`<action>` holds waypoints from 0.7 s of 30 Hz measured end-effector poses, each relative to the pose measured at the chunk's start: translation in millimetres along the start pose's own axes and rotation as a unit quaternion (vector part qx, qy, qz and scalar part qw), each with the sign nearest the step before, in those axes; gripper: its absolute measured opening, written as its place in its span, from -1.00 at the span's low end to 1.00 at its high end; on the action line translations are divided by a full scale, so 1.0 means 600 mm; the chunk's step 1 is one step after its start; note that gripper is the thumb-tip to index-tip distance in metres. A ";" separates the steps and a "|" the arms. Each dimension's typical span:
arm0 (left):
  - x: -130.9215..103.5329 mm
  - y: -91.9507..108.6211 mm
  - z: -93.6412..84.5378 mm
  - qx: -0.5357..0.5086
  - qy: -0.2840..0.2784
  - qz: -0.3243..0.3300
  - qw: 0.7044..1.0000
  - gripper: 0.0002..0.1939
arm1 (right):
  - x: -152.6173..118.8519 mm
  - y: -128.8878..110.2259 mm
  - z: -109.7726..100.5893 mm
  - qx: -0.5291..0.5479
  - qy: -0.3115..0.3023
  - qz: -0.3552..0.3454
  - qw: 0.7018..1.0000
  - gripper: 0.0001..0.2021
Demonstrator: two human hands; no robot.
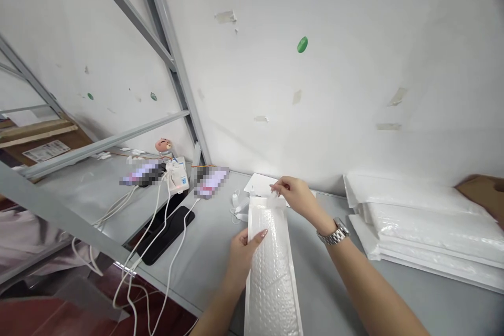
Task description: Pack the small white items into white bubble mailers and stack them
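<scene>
A long white bubble mailer (271, 273) lies lengthwise before me, its top end pointing toward the wall. My left hand (246, 249) grips its left edge, thumb on top. Over the top end, my right hand (289, 192), with a metal watch (335, 232) on the wrist, pinches something small and whitish that I cannot make out. Just left of the mailer's top are several small white tube-like items (241, 210) with thin loops. A white sheet (258, 182) lies behind the mailer, partly covered by my right hand.
Stacked white bubble mailers (429, 226) lie at the right, beside brown cardboard (482, 194). To the left are a phone (212, 182), a black power bank-like slab (167, 236), a white power strip (177, 176) and loose white cables (173, 262). A grey metal frame (173, 58) rises at left.
</scene>
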State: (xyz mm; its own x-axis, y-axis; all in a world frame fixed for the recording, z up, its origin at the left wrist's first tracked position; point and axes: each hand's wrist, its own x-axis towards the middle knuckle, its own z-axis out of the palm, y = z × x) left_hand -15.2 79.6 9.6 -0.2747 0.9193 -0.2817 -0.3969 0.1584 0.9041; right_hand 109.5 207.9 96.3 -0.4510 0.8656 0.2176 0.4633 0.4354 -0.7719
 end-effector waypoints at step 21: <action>-0.006 -0.001 0.002 0.043 0.049 0.041 0.997 -0.51 | -0.030 -0.012 0.042 0.014 -0.232 0.006 0.973 -0.47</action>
State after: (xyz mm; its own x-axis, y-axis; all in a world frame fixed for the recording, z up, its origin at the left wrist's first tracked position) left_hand -13.1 76.9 10.7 -0.3902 0.8912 -0.2313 -0.2943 0.1173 0.9485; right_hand 95.0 183.0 82.7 -0.7447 0.6627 -0.0790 0.4517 0.4133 -0.7907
